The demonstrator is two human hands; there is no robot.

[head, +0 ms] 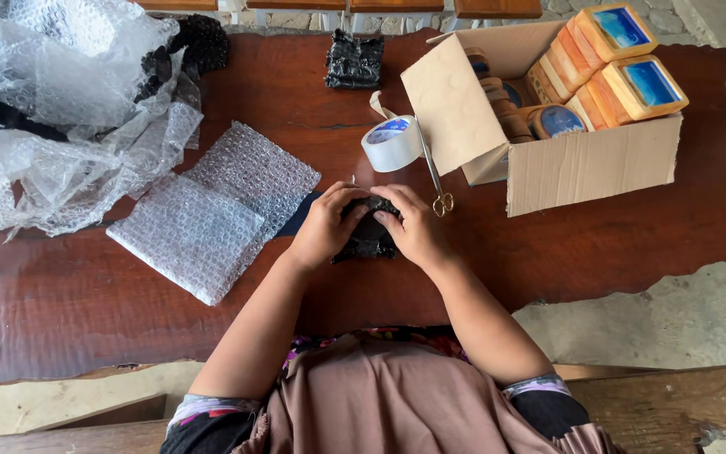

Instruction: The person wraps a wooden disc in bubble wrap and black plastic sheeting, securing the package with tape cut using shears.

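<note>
My left hand (326, 225) and my right hand (413, 227) both grip a small bundle wrapped in crinkled black plastic (369, 238), pressed onto the dark red wooden table (86, 294). The fingers of both hands curl over its top, hiding most of it. Just left of my left hand lie folded sheets of bubble wrap (216, 210). A roll of white tape (391, 143) and a pair of scissors (435, 181) sit just beyond my hands.
An open cardboard box (581, 164) at the right holds several wooden-framed items with blue faces (632, 80). Another black wrapped bundle (355, 60) lies at the far edge. Loose clear plastic and bubble wrap (52, 109) pile up at the left.
</note>
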